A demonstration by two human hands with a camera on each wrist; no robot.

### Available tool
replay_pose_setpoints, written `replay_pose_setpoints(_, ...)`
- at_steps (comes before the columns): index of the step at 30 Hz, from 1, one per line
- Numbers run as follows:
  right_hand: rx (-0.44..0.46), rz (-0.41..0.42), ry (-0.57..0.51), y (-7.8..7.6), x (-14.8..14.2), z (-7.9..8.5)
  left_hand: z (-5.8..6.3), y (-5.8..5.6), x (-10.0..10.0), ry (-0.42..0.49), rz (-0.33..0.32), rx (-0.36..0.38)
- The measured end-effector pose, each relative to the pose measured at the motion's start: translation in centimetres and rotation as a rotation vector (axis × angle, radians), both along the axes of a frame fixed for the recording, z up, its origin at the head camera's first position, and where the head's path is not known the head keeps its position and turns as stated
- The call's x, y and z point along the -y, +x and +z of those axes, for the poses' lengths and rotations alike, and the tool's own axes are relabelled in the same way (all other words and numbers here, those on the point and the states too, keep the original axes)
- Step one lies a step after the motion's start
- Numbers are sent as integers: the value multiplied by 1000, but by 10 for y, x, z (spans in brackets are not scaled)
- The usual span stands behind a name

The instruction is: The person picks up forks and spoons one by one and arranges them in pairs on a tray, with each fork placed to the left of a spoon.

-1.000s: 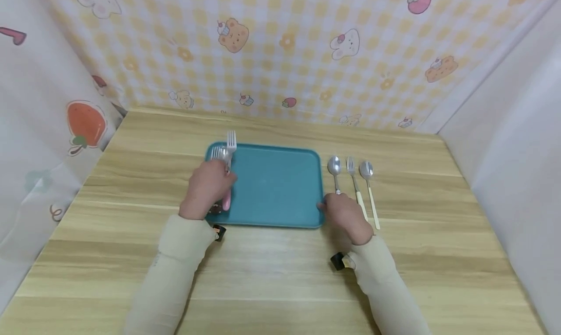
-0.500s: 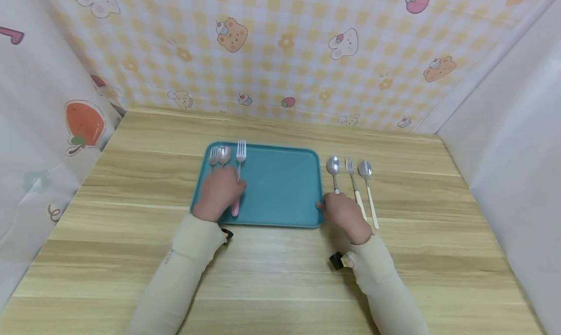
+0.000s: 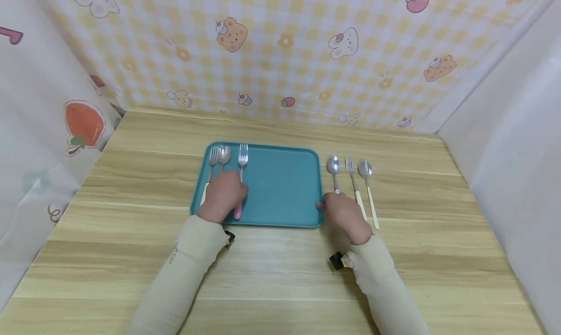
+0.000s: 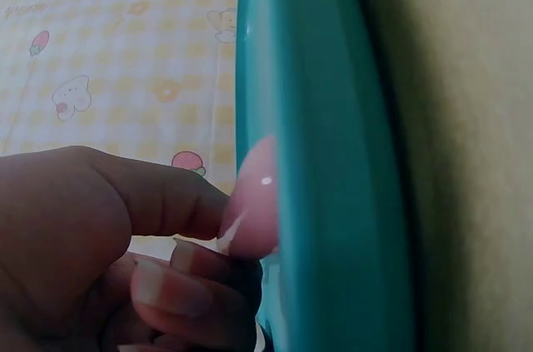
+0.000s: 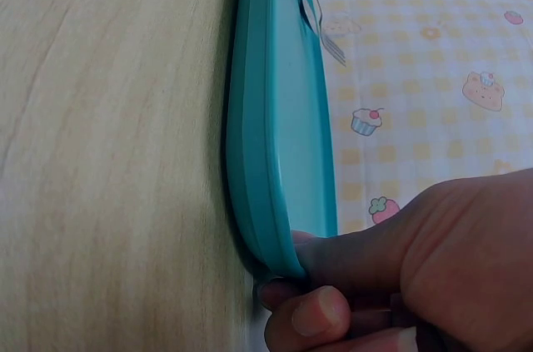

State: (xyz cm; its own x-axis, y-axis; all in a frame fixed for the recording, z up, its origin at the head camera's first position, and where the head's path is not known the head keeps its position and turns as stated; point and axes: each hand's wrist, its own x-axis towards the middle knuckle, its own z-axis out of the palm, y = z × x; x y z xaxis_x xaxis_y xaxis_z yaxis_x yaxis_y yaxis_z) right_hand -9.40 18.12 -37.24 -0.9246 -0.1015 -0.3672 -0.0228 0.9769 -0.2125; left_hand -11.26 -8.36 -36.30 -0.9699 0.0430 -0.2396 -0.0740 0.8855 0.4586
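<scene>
A teal tray [image 3: 280, 189] lies on the table. My left hand [image 3: 223, 194] pinches a pink-handled fork [image 3: 243, 156] over the tray's left part, tines pointing away from me. In the left wrist view the rounded pink handle end [image 4: 254, 202] shows beside the thumb, close behind the tray rim. Left of it, a fork with a pale handle [image 3: 213, 156] and a spoon [image 3: 224, 155] lie in the tray, partly covered by this hand. My right hand [image 3: 344, 213] grips the tray's near right corner, thumb inside the rim and fingers outside, as the right wrist view shows.
To the right of the tray a spoon [image 3: 333, 165], a white-handled fork [image 3: 349, 165] and a white-handled spoon [image 3: 365, 169] lie side by side on the wooden table [image 3: 438, 237]. Behind stands a yellow checked curtain [image 3: 280, 72], with white cloth at both sides.
My left hand has moved right with the pink-handled fork, which now sits apart from the other fork and spoon and slightly nearer me. The right hand has kept its hold on the tray.
</scene>
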Motion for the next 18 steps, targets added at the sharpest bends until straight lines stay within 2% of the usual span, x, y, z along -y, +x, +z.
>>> replay_pose_setpoints(18,-2,0,-5,1,1,2,-1,4,-6,46,13,30)
